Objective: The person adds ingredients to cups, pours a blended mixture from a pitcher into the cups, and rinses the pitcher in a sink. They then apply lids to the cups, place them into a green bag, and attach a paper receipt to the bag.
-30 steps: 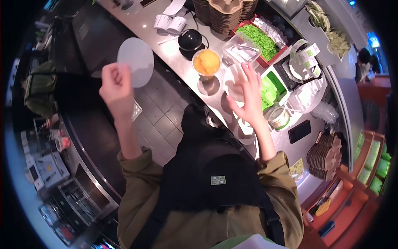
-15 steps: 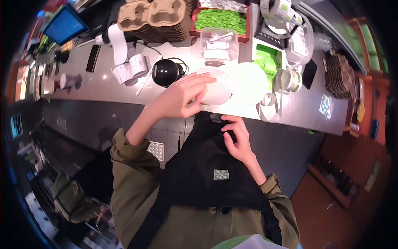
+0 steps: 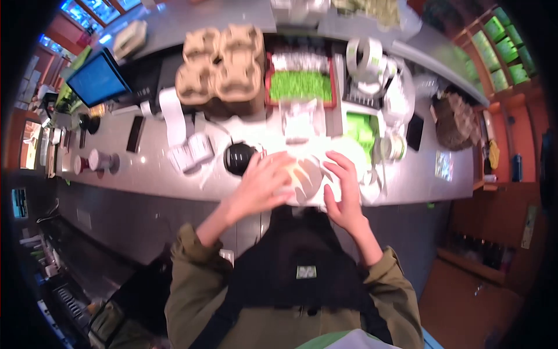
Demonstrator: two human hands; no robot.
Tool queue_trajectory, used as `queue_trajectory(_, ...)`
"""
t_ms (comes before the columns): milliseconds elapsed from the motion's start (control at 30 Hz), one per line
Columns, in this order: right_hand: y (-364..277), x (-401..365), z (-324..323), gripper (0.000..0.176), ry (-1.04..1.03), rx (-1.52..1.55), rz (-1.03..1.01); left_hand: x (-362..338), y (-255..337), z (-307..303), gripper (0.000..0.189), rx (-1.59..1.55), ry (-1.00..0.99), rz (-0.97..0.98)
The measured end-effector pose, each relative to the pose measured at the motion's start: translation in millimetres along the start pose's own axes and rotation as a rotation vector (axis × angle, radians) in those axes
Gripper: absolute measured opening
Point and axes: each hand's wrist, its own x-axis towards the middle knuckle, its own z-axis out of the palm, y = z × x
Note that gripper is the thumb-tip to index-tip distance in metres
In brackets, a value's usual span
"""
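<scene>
A white round paper-like disc (image 3: 309,177) lies near the front edge of the counter, with finger shadows across it. My left hand (image 3: 264,185) has its fingers spread over the disc's left side. At the disc's right edge is my right hand (image 3: 347,198), thumb and fingers apart in a loose curve. Glare washes out a second white round piece (image 3: 353,150) just behind my right hand. A black round device (image 3: 238,159) stands left of my left fingers.
Stacked cardboard cup carriers (image 3: 221,72) stand at the back left, beside a red tray (image 3: 301,104) of green packets. Paper rolls (image 3: 192,152) lie at left. A green-filled white bin (image 3: 361,129) and tape roll (image 3: 395,146) stand right. A screen (image 3: 97,78) is far left.
My right hand has risen from in front of the apron to the disc's right side. My left hand's fingers have spread over the disc. The view has tilted up, showing more of the back.
</scene>
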Motion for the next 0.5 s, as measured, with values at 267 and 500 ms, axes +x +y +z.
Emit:
queue_trajectory(267, 2, 276, -88, 0.018, 0.276, -0.106, -0.432, -15, 44, -25, 0.017, -0.158, 0.253, -0.134)
queue_trajectory(500, 94, 485, -32, 0.069, -0.229, -0.901, -0.009, -49, 84, -14, 0.016, -0.087, 0.671, -0.552)
